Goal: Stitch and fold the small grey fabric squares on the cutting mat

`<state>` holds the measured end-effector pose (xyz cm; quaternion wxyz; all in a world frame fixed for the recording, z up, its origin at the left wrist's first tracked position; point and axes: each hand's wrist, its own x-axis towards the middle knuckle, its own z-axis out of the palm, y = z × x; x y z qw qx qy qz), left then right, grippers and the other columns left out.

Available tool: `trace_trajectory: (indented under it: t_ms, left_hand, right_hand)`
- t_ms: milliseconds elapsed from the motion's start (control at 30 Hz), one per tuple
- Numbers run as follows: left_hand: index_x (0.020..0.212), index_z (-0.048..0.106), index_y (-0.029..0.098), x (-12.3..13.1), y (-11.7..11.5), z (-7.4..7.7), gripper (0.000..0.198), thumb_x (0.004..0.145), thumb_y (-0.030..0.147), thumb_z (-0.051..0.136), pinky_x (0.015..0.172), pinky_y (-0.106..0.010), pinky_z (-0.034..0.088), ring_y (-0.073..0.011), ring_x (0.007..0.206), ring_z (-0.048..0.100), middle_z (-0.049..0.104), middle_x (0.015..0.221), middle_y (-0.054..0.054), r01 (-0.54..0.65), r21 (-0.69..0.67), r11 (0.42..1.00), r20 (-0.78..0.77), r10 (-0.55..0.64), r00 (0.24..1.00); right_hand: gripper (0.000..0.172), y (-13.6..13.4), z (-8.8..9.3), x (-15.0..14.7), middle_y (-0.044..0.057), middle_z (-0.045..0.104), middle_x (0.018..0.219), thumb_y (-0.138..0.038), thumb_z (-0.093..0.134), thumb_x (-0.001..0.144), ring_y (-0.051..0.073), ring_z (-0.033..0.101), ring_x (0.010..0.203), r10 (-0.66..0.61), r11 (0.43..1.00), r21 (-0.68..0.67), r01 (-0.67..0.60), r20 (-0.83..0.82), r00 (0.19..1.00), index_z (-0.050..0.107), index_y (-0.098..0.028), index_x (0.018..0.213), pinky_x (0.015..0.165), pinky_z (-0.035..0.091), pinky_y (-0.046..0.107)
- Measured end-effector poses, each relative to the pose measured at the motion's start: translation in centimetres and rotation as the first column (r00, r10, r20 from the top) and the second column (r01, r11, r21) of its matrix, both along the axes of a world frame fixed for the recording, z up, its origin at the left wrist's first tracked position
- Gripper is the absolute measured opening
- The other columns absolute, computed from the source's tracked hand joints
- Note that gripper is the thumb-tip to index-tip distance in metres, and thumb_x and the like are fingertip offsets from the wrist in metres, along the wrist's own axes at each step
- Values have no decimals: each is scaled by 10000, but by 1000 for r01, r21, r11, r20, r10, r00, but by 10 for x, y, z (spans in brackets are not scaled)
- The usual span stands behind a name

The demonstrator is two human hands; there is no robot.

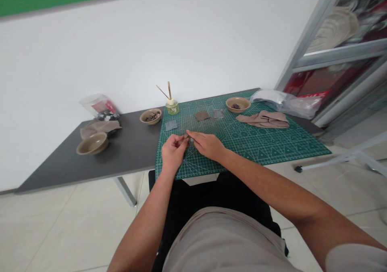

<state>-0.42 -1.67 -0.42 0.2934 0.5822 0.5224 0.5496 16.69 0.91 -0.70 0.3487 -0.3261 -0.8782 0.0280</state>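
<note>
Left hand (173,153), right hand (207,145): fingertips together, clamped on small brownish piece (186,137), above lower middle of green cutting mat (254,147). Risk: slip from so slight a hold, piece dropping.

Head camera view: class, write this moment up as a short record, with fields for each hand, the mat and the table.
Left hand: fingertips pinch a small piece, too small to identify.
Right hand: fingertips reach towards that piece, touching it or nearly.
Mat: green cutting mat holding a grey square, brown square, clear square, tan bowl, folded beige cloth.
Table: grey table holding a reed diffuser jar, second tan bowl, third tan bowl, clear plastic tub.
</note>
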Motion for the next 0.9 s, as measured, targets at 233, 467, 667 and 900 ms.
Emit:
trace_trajectory:
  t_ms: [233, 467, 667, 900]
  left_hand:
    - [686, 558, 202, -1, -2, 1, 188, 803, 312, 657, 583, -232, 407, -104, 571, 506, 578, 618, 41, -19, -5, 1000, -130, 18, 991]
    - [756, 593, 202, -1, 0, -2, 183, 786, 345, 703, 686, -257, 480, -122, 690, 586, 638, 755, 11, -42, 90, 995, -5, 43, 999]
    - [786, 584, 200, -1, 7, 0, 168, 744, 290, 720, 690, -267, 520, -133, 717, 642, 696, 852, -16, 60, 49, 997, 99, -65, 993]
    - [994, 710, 207, -2, 10, 4, 222, 801, 305, 662, 667, -273, 522, -135, 648, 615, 672, 767, -1, 50, -31, 998, -18, -51, 999]
  right_hand:
    - [462, -2, 0, 1, 91, 554, 1455, -132, 416, 962, 195, 616, 1251, 78, 996, 31, -78, 9, 997, 548, -192, 1401, 1010, 552, 349]
    - [469, 1, 1, 2, 75, 676, 1308, -123, 457, 932, 202, 669, 1160, -30, 998, -56, 25, -77, 997, 562, -202, 1382, 967, 569, 360]
    - [372, 5, 4, 5, 38, 734, 1193, -147, 471, 936, 178, 697, 1084, -96, 994, -82, 75, -295, 951, 661, -229, 1245, 957, 555, 329]
    - [315, 8, 8, 4, 17, 764, 1076, -156, 534, 896, 178, 711, 987, -140, 983, -159, 88, -355, 924, 731, -263, 1117, 904, 559, 325]
